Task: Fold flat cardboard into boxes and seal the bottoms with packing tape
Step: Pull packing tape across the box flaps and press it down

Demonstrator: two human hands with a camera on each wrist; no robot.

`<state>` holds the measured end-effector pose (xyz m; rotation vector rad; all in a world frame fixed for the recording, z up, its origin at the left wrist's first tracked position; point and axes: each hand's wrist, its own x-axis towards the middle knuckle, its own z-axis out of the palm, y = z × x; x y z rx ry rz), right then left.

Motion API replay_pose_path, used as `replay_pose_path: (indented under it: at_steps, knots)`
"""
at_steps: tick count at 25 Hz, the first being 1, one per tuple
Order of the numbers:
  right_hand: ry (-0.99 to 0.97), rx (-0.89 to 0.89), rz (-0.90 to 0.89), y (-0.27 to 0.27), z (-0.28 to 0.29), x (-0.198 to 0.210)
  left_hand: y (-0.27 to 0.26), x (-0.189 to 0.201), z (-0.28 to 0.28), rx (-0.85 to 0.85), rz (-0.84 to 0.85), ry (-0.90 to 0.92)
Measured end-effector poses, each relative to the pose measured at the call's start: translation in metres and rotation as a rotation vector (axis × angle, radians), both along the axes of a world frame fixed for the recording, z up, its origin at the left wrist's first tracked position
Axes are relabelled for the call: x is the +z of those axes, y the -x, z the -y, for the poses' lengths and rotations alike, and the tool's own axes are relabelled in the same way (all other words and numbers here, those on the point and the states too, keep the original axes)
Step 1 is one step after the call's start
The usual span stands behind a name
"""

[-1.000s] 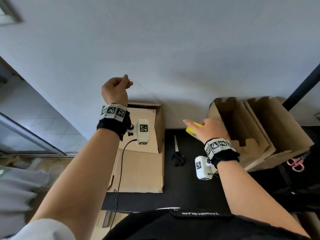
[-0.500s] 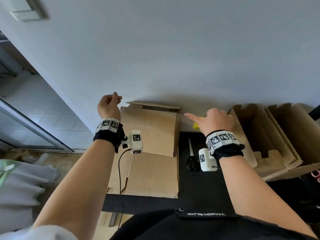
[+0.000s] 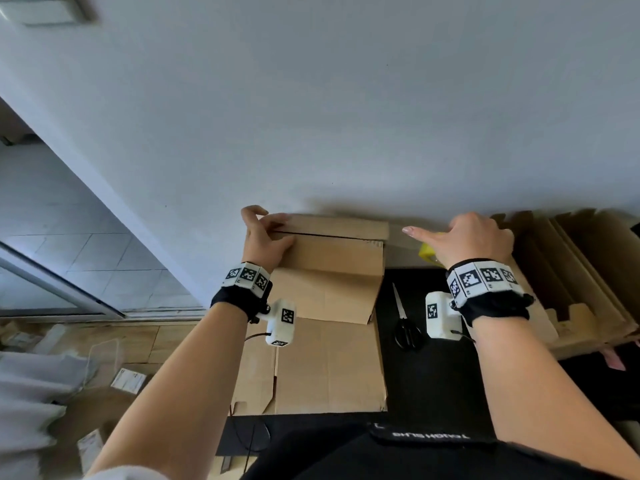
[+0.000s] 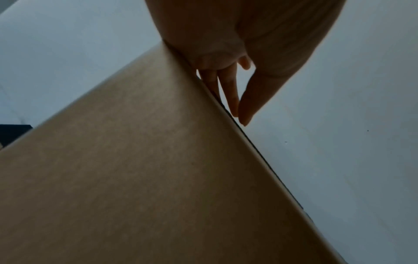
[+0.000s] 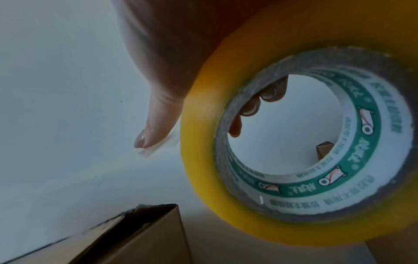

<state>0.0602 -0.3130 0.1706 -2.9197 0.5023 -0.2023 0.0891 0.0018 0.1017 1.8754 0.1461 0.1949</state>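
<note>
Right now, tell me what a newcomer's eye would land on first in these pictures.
The yellow tape roll, gripped in the right hand beside the wall, with its index finger pointing left. Next, the left hand on the top left corner of the folded cardboard box. Black scissors lie on the dark table between the arms.

Folded brown box [image 3: 332, 251] w/ bottom seam up; yellow tape roll [image 5: 300, 142] beside

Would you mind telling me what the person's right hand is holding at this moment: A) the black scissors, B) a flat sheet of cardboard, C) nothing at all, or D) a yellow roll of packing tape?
D: the right hand grips the yellow tape roll, fingers hooked through its core, while the scissors lie untouched on the black mat.
</note>
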Motion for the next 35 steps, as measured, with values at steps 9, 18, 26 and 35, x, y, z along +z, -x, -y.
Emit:
replay_pose_path:
  at_steps: [9, 18, 26, 35]
  knots:
    - [0.021, 0.054, -0.129, -0.015, -0.018, 0.001, -0.009, -0.008, -0.005, 0.079, -0.085, -0.033]
    - [-0.009, 0.093, -0.199, -0.037, -0.028, -0.012, -0.006, 0.000, 0.002, 0.196, -0.048, 0.213]
    - [-0.106, 0.107, -0.210, -0.042, -0.031, -0.020, -0.009, 0.001, 0.004, 0.231, -0.045, 0.139]
    - [-0.155, 0.134, -0.238, -0.042, -0.026, -0.021, -0.004, -0.001, 0.010, 0.330, -0.027, 0.247]
